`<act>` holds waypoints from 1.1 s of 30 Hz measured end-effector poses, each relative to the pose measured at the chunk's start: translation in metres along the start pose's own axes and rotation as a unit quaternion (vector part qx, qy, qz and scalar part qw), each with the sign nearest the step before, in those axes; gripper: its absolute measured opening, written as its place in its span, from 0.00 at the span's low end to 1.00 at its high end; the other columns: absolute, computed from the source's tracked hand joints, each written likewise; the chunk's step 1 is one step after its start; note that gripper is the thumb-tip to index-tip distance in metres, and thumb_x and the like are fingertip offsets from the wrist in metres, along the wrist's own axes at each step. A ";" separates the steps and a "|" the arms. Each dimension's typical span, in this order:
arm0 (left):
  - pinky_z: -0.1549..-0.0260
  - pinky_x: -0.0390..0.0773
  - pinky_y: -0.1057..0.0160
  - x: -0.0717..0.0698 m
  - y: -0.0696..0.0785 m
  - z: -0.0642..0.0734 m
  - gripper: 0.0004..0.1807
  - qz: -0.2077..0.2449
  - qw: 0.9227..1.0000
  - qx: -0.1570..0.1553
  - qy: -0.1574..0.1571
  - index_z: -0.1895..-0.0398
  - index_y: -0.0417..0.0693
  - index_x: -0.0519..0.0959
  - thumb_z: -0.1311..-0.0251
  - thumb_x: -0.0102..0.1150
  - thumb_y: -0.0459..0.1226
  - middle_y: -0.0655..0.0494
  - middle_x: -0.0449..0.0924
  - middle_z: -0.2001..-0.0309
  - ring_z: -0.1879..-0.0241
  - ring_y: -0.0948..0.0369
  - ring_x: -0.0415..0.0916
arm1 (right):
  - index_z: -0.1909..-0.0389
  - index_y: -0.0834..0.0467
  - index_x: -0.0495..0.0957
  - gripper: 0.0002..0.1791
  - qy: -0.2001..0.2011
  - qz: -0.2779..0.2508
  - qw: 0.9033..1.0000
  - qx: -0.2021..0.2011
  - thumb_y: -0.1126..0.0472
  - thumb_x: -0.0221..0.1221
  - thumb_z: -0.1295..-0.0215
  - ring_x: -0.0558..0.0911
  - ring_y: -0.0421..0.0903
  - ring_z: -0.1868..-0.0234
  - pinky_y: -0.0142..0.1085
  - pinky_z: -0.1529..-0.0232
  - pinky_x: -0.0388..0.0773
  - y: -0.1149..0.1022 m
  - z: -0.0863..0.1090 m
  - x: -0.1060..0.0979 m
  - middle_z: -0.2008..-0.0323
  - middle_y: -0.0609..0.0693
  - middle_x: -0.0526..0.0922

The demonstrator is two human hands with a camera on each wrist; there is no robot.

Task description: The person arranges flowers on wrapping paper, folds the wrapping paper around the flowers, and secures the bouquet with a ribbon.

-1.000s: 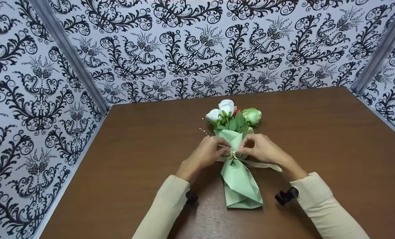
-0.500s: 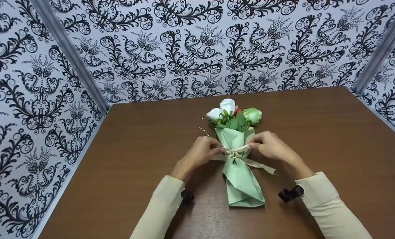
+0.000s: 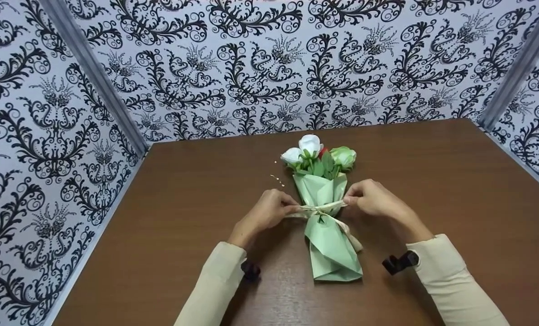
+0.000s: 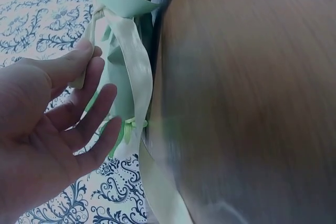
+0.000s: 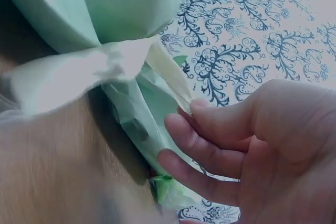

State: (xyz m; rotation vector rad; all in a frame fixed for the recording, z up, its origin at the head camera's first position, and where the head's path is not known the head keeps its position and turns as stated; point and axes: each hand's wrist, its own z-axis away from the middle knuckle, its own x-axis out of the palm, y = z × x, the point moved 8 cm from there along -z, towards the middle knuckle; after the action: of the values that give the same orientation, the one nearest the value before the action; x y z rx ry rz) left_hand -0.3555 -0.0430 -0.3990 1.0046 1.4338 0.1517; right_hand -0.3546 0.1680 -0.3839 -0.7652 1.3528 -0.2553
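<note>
A bouquet with white, red and pale green flowers, wrapped in light green paper, lies on the table. Around its narrowed waist runs a cream ribbon, knotted at the front. My left hand pinches one part of the ribbon between thumb and forefinger, left of the knot; its other fingers are spread loosely in the left wrist view. On the opposite side my right hand pinches another part of the ribbon, drawn out taut. One loose ribbon tail hangs past the left hand, and another tail drapes over the paper in the right wrist view.
The brown wooden table reaches back to walls with black scroll-patterned wallpaper. Small pale beads on a thin sprig stick out left of the bouquet.
My hands have moved apart, from close together over the knot to either side of it, stretching the ribbon between them. The right-hand loose tail has swung down against the paper.
</note>
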 end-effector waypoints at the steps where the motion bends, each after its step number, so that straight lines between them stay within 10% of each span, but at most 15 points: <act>1: 0.72 0.72 0.74 0.000 -0.001 0.001 0.07 -0.002 1.000 -0.003 -0.002 0.65 0.43 0.91 0.37 0.66 0.36 0.51 0.90 0.67 0.71 0.69 0.74 | 0.68 0.62 0.86 0.09 -0.004 -0.001 1.000 0.001 0.64 0.59 0.32 0.70 0.43 0.73 0.35 0.70 0.67 0.001 0.000 0.000 0.72 0.56 0.83; 13: 0.73 0.72 0.71 -0.004 -0.003 0.004 0.07 -0.004 1.000 -0.021 -0.018 0.66 0.43 0.91 0.37 0.66 0.36 0.51 0.90 0.68 0.73 0.68 0.72 | 0.69 0.65 0.85 0.09 -0.032 -0.003 0.998 0.048 0.65 0.59 0.34 0.70 0.43 0.74 0.34 0.72 0.66 0.015 0.003 -0.001 0.73 0.55 0.82; 18: 0.51 0.78 0.54 -0.004 -0.005 0.005 0.07 -0.063 0.997 -0.036 -0.032 0.66 0.50 0.92 0.37 0.67 0.41 0.58 0.91 0.67 0.65 0.64 0.80 | 0.71 0.66 0.84 0.09 -0.058 0.003 0.997 0.051 0.67 0.57 0.38 0.71 0.41 0.73 0.33 0.70 0.68 0.024 0.003 0.003 0.75 0.51 0.81; 24: 0.31 0.53 0.30 -0.003 -0.007 0.005 0.07 -0.066 0.996 -0.035 -0.052 0.67 0.50 0.92 0.37 0.66 0.40 0.57 0.91 0.67 0.56 0.54 0.85 | 0.74 0.67 0.83 0.09 -0.083 -0.008 0.995 0.054 0.69 0.56 0.38 0.69 0.40 0.75 0.30 0.72 0.64 0.034 0.000 0.011 0.78 0.50 0.82; 33: 0.34 0.36 0.20 -0.002 -0.020 0.007 0.08 -0.016 0.996 -0.048 -0.071 0.65 0.46 0.91 0.37 0.65 0.38 0.53 0.90 0.61 0.49 0.52 0.85 | 0.75 0.66 0.82 0.09 -0.092 -0.001 0.994 0.061 0.68 0.57 0.38 0.68 0.40 0.76 0.30 0.73 0.63 0.038 -0.002 0.012 0.79 0.48 0.82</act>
State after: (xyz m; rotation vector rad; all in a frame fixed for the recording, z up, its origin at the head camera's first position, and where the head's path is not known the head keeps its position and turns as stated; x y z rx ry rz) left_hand -0.3594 -0.0597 -0.4114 0.8953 1.3006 0.1212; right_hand -0.3633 0.1889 -0.4172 -0.6716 1.1517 -0.2599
